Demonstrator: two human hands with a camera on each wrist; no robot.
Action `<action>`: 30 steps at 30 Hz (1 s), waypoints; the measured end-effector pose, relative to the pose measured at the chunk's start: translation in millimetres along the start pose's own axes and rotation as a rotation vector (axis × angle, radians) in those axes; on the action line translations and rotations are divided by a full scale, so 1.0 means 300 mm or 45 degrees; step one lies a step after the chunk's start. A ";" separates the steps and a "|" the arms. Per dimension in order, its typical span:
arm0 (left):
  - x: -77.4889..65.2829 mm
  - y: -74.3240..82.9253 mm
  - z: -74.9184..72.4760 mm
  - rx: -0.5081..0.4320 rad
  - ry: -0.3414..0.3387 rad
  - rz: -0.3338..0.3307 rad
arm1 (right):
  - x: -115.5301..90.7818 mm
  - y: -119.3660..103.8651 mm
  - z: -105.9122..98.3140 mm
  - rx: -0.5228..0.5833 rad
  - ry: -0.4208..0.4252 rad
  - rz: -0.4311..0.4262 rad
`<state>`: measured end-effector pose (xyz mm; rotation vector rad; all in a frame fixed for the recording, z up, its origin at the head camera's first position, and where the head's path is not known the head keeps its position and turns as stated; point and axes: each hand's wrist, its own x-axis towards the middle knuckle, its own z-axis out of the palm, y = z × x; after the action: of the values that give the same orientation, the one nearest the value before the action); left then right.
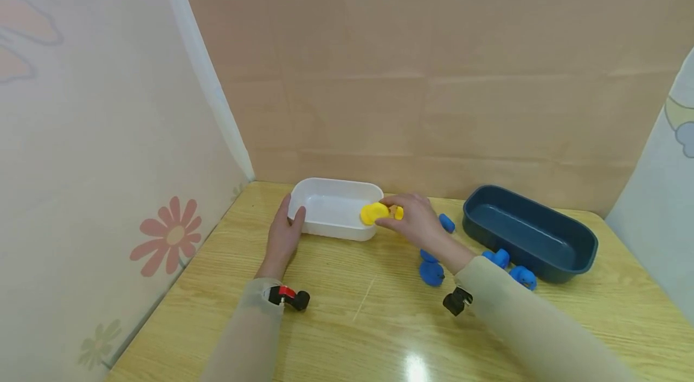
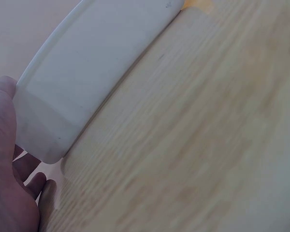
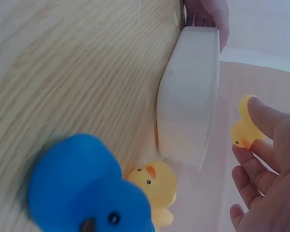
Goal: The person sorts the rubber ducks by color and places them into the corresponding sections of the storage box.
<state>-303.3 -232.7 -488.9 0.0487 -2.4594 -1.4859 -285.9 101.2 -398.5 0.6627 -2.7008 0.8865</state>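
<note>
My left hand (image 1: 284, 234) grips the left end of a white plastic basin (image 1: 331, 231), its thumb at the near rim. The basin's floor shows bare in the head view. Between the thumb and fingers of my right hand (image 1: 414, 219) is a yellow rubber duck (image 1: 374, 213), pinched at the basin's right rim. In the right wrist view this duck (image 3: 246, 123) hangs head down, above the rim's level. A second yellow duck (image 3: 154, 186) sits on the table just beyond the basin's right end, partly hidden by my right hand in the head view.
Blue rubber ducks (image 1: 431, 273) lie on the wooden table (image 1: 336, 334) under and around my right forearm. Others (image 1: 523, 276) rest against the near side of a dark blue basin (image 1: 531, 231) at the right. A brown paper-like wall (image 1: 352, 68) stands behind the table.
</note>
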 end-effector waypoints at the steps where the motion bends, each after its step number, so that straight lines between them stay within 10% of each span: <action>1: 0.001 -0.001 -0.001 0.002 0.003 0.002 | 0.008 -0.001 0.007 0.001 -0.003 0.000; 30: -0.011 0.008 0.002 -0.025 0.006 0.011 | 0.087 -0.020 0.119 -0.022 -0.031 0.040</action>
<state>-300.2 -230.6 -487.7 0.0376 -2.4377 -1.5047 -308.3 66.2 -414.7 0.6332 -2.7442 0.8665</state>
